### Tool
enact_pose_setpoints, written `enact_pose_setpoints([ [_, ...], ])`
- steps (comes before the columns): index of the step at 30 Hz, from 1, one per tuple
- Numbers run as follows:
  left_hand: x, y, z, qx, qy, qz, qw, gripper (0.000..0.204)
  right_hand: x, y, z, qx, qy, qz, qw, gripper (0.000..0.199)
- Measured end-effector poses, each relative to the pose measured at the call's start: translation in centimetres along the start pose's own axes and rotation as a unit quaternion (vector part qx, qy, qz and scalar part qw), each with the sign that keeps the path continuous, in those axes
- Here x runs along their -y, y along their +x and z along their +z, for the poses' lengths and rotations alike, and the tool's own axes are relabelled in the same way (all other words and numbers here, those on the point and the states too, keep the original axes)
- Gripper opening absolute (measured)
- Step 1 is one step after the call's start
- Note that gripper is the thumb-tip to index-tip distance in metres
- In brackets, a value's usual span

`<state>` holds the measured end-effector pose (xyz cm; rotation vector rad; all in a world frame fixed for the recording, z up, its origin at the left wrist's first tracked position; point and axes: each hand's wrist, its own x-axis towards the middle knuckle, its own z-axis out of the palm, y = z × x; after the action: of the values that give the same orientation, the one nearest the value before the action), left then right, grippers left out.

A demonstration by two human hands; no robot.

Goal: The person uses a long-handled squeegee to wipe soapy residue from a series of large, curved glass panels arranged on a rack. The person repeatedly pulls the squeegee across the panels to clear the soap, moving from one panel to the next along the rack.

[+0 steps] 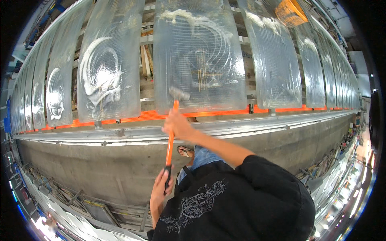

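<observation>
A long orange-handled tool (170, 146) runs up the middle, its grey head (179, 94) resting on the lower part of a clear ribbed panel (201, 52). My right hand (177, 124) grips the handle high up, a little below the head. My left hand (161, 188) grips the black lower end of the handle, close to my black sweatshirt. White foamy smears cover this panel and the panel to its left (106, 68).
Several more clear panels line up side by side on a metal frame, with an orange strip (136, 117) along their lower edge and a metal rail (120, 134) below it. My sandalled foot (185, 151) stands on grey concrete. An orange object (290, 12) sits at the top right.
</observation>
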<state>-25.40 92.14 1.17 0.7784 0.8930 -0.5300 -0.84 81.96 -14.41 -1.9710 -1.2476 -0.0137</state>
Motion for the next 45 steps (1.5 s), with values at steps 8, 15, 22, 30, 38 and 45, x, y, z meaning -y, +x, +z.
enact_pose_setpoints([
  [8, -2.3, 2.3, 0.4, 0.002, 0.035, -0.023, 0.999, 0.048, -1.5, 0.2, -0.3, -0.082, -0.048, 0.036, 0.995, 0.039],
  [15, -22.0, 19.4, 12.1, 0.034, 0.064, 0.044, 0.996, 0.051, -24.5, 16.2, -9.0, -0.190, -0.132, -0.008, 0.973, 0.048],
  [22, -28.0, 22.0, 17.0, 0.063, -0.009, 0.058, 0.996, 0.046, -30.4, 21.1, -13.5, -0.116, -0.107, -0.003, 0.987, 0.047],
  [30, -5.9, 6.0, 2.6, 0.008, 0.058, -0.007, 0.998, 0.047, -6.6, 2.8, -3.8, -0.110, -0.065, 0.005, 0.992, 0.035],
  [38, 2.4, -0.3, -1.9, 0.041, 0.073, 0.004, 0.996, 0.048, 3.4, -4.8, -1.0, -0.054, -0.043, 0.113, 0.991, 0.029],
  [45, -10.2, 12.1, 9.1, 0.029, 0.079, 0.006, 0.996, 0.052, -13.9, 4.4, -8.1, -0.161, -0.125, 0.091, 0.975, 0.037],
])
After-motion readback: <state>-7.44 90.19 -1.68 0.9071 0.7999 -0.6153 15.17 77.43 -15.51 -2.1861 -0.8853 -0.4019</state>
